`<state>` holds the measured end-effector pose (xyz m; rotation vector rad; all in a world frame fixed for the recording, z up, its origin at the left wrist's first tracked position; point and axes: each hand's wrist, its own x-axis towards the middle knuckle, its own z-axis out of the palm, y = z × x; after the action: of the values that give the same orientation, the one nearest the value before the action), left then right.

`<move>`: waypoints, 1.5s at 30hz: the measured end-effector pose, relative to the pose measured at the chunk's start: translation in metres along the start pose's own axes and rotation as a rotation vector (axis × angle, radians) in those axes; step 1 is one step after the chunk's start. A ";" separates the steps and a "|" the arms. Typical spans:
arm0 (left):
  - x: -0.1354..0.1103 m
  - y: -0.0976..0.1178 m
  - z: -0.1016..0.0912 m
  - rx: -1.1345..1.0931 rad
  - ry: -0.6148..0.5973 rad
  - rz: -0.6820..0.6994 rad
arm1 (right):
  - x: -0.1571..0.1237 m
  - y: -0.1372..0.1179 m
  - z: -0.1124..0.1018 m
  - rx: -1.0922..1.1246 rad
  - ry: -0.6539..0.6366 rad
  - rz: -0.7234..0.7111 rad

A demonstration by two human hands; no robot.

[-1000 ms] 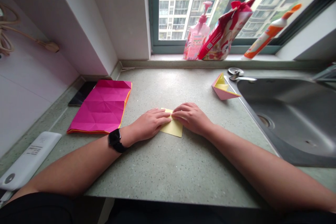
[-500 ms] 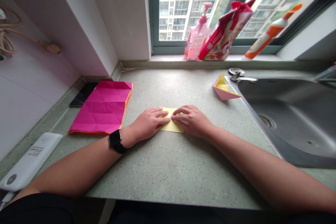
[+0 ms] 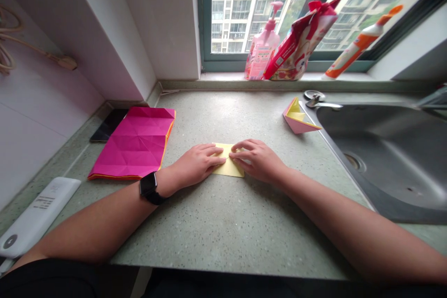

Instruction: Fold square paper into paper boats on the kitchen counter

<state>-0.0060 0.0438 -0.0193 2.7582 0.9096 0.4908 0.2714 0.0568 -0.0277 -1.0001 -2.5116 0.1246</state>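
A small piece of yellow origami paper [image 3: 228, 167], folded to a near rectangle with creases meeting at its middle, lies on the counter [image 3: 223, 223] in front of me. My left hand [image 3: 200, 160], below a black watch [image 3: 148, 184], holds down the paper's left part with thumb and fingers. At the right part, my right hand [image 3: 258, 158] has bent fingers and thumb closed on the paper near its centre fold. The edge under the right fingers is hidden.
Creased magenta paper [image 3: 136, 144] lies left, over a dark flat object [image 3: 109, 125]. A white power strip [image 3: 40, 214] is nearer me. A pink-yellow folded paper piece [image 3: 300, 123] stands beside the steel sink [image 3: 380, 163]. Pump bottle [image 3: 261, 51], red bag [image 3: 300, 46] and orange-white bottle [image 3: 356, 49] line the sill.
My right fingertips have shifted slightly right along the yellow paper, showing a little more of its middle. My left hand stays almost in place on it.
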 end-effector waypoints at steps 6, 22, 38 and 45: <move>0.000 0.002 -0.006 -0.019 -0.018 -0.005 | -0.001 0.005 -0.001 -0.082 0.010 0.067; -0.006 0.001 -0.029 0.032 -0.090 0.088 | -0.002 0.009 0.000 -0.159 0.033 0.108; -0.011 0.009 -0.051 0.048 -0.252 0.023 | -0.003 0.009 0.000 -0.131 0.031 0.120; -0.009 0.008 -0.034 0.086 -0.131 0.010 | 0.000 0.006 -0.002 -0.084 -0.009 0.118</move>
<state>-0.0213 0.0347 0.0117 2.8344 0.9059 0.2748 0.2762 0.0617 -0.0270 -1.1839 -2.4842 0.0591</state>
